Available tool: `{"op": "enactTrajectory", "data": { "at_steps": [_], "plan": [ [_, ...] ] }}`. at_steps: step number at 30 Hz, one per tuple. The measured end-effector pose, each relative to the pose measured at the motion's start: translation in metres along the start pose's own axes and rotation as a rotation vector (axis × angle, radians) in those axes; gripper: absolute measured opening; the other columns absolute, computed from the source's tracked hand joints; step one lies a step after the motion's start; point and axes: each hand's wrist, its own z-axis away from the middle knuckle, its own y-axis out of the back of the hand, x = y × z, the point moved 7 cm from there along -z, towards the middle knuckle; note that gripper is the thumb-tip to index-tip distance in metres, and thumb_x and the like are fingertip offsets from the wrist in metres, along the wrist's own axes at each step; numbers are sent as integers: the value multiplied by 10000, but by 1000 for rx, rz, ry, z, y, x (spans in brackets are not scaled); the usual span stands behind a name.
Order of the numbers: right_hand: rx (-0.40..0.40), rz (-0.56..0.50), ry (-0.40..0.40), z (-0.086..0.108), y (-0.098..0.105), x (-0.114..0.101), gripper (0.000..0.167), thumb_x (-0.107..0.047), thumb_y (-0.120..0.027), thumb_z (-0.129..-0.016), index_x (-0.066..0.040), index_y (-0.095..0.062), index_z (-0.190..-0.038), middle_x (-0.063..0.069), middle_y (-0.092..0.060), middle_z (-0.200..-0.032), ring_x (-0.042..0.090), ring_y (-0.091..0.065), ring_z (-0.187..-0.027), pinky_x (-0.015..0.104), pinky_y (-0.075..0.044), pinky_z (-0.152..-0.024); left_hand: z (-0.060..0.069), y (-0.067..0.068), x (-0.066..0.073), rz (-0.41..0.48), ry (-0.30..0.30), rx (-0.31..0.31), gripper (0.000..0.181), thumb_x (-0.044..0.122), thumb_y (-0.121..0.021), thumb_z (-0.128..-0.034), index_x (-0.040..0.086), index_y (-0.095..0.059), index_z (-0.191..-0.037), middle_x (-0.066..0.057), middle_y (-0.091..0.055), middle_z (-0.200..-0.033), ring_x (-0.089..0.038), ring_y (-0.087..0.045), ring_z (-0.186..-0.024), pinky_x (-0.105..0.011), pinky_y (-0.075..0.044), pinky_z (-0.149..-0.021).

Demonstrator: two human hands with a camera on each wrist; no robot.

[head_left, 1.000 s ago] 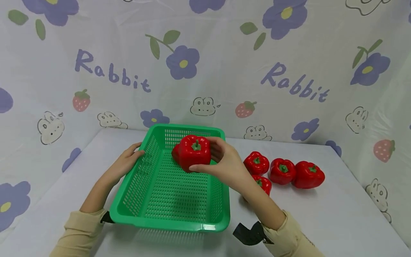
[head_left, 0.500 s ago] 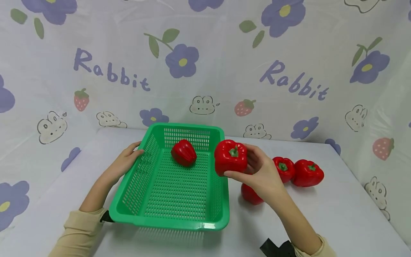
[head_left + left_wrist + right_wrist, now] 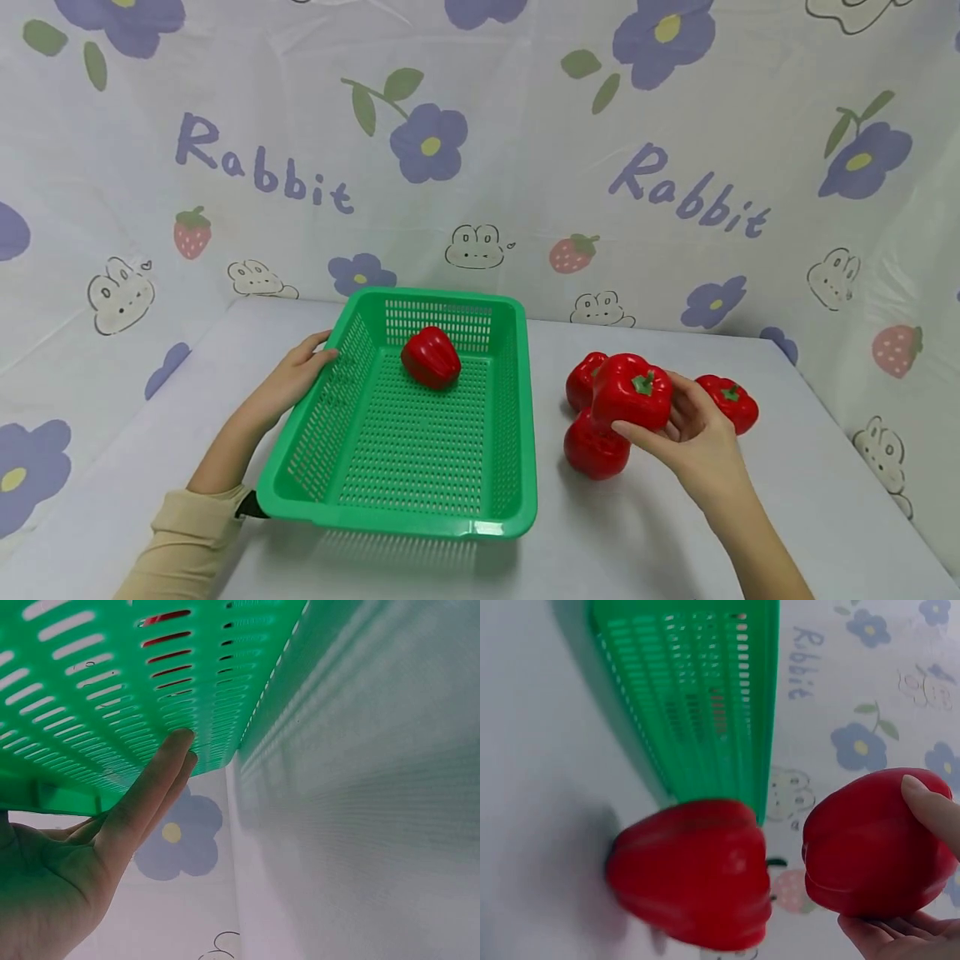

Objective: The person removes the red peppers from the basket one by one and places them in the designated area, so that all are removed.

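Observation:
My right hand [image 3: 708, 450] holds a red bell pepper [image 3: 632, 392] between thumb and fingers, to the right of the basket, with its green stem toward me in the head view. In the right wrist view the thumb presses on one side of this pepper [image 3: 877, 847] and the fingers lie under it. My left hand [image 3: 292, 377] grips the left rim of a green plastic basket [image 3: 397, 523], thumb at the rim. In the left wrist view its fingers [image 3: 150, 787] lie along the outer wall. One red bell pepper [image 3: 431, 358] lies on its side inside, toward the back.
Right of the basket, red bell peppers stand on the white table [image 3: 810, 508]: a front pepper [image 3: 596, 448], a back pepper [image 3: 581, 383] partly hidden by the held one, and a right-hand pepper [image 3: 731, 404] partly behind my hand. A printed cloth [image 3: 517, 150] hangs behind.
My right hand has carried the bell pepper from above the basket out over its right rim and on to the right, above the other peppers. The left hand and basket have stayed put.

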Motion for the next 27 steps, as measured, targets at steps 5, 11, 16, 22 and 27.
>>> {"op": "enactTrajectory", "data": {
  "at_steps": [5, 11, 16, 22, 27],
  "plan": [
    [82, 17, -90, 3, 19, 26, 949, -381, -774, -822, -156, -214, -1555, 128, -369, -1544, 317, -405, -1384, 62, -475, -810, 0, 1, 0, 2, -2, -2, 603, 330, -332, -1063, 12, -169, -1549, -298, -512, -1349, -285, -626, -1062, -354, -476, -891],
    [137, 57, -208, 5, 35, 55, 1026, -481, -751, -806, -179, -146, -1577, 137, -295, -1595, 345, -371, -1414, 150, -487, -861, -1, 1, -2, 5, 2, -6, 615, 340, -327, -1065, 16, -146, -1555, -305, -479, -1392, -368, -584, -1153, -452, -456, -957],
    [120, 80, -255, 6, 38, 77, 1066, -515, -734, -808, -152, -98, -1582, 163, -258, -1606, 362, -344, -1425, 279, -434, -944, -1, 0, -3, 8, 7, -10, 624, 345, -322, -1066, 16, -126, -1559, -310, -418, -1442, -416, -526, -1226, -527, -417, -1009],
    [111, 94, -299, 3, 34, 99, 1079, -520, -735, -809, -123, -94, -1581, 196, -263, -1595, 386, -332, -1426, 410, -378, -1021, 0, 0, -3, 5, 9, -5, 616, 341, -322, -1065, 13, -144, -1555, -305, -439, -1422, -387, -563, -1176, -467, -451, -962],
    [106, 111, -302, 1, 30, 110, 1103, -526, -749, -796, -98, -98, -1577, 221, -265, -1585, 406, -329, -1421, 445, -372, -1042, 0, 0, -3, 2, 10, -3, 609, 340, -322, -1064, 15, -157, -1553, -301, -483, -1381, -339, -602, -1117, -393, -477, -903]
  ]
}}
